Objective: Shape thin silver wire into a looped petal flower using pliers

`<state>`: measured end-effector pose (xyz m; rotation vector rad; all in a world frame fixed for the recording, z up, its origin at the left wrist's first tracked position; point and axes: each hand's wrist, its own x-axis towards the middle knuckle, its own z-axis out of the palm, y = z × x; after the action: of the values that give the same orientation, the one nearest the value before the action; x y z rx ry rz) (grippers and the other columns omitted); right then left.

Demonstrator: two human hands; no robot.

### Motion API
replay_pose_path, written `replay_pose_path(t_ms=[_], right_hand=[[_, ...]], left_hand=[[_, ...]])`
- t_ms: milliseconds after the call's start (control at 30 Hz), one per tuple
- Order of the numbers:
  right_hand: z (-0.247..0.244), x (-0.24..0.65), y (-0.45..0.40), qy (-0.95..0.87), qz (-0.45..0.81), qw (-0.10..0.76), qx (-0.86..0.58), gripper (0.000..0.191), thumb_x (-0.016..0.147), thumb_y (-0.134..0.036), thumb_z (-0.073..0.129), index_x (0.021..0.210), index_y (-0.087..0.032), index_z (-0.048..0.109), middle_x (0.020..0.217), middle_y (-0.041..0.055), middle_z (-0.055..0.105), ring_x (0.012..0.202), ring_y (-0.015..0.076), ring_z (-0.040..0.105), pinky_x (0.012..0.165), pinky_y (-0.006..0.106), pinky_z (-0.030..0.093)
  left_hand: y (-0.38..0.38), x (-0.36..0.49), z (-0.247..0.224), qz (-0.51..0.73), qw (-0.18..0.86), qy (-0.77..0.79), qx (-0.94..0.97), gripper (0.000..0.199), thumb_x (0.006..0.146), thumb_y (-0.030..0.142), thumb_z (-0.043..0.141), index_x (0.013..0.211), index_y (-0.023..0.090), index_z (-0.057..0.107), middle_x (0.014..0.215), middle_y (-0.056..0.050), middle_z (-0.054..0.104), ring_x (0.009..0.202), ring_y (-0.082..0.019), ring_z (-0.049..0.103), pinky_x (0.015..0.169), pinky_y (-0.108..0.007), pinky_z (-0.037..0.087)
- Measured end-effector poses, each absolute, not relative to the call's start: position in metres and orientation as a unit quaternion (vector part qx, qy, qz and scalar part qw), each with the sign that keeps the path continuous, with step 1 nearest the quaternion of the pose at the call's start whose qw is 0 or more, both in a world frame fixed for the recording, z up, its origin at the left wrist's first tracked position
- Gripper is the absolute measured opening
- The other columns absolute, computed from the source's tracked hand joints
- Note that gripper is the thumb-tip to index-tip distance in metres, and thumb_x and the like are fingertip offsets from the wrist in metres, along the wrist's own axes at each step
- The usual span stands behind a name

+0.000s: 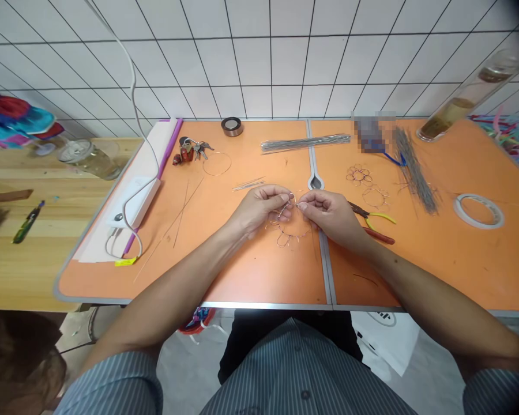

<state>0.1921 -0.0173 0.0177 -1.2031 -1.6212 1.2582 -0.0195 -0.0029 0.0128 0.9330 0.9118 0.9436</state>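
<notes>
A thin wire ring with petal-like loops [284,238] hangs between my hands over the orange table [251,276]. My left hand [268,203] pinches it at its upper left. My right hand [322,210] has thumb and forefinger closed on the wire at its upper right, close to the left fingertips. Pliers with yellow and red handles [379,217] lie just beyond my right hand, their jaws close to it. To the right are two more looped wire shapes, one a flower [358,174], the other a ring [375,197]. Short wire pieces [248,184] lie by my left hand.
Wire bundles [305,143] [415,170], black tape [232,126], keys [193,151] and a white tape ring [478,211] surround the work area. A power strip [134,203] with a cable is left. A tilted glass bottle [450,115] stands back right; a person's head [19,363] shows lower left.
</notes>
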Motion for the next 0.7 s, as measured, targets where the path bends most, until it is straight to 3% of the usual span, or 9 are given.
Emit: replay_pose_path(t_ms=[267, 700], right_hand=[[0.017, 0.188, -0.017, -0.614, 0.52, 0.365, -0.469, 0.02, 0.086, -0.039, 0.074, 0.086, -0.02, 0.069, 0.066, -0.0047, 0.058, 0.055, 0.0105, 0.047, 0.052, 0.028, 0.037], [0.011, 0.192, -0.013, -0.604, 0.533, 0.371, -0.461, 0.016, 0.081, -0.035, 0.074, 0.08, -0.02, 0.067, 0.066, -0.0055, 0.053, 0.058, 0.0095, 0.039, 0.056, 0.029, 0.029]], left_hand=[[-0.001, -0.016, 0.008, 0.425, 0.696, 0.414, 0.404, 0.009, 0.088, 0.017, 0.085, 0.091, 0.012, 0.078, 0.075, -0.005, 0.077, 0.063, -0.012, 0.072, 0.063, -0.022, 0.057], [-0.009, -0.008, 0.009, 0.44, 0.673, 0.422, 0.419, 0.019, 0.083, 0.024, 0.091, 0.086, 0.012, 0.077, 0.074, -0.003, 0.074, 0.061, -0.011, 0.068, 0.063, -0.024, 0.056]])
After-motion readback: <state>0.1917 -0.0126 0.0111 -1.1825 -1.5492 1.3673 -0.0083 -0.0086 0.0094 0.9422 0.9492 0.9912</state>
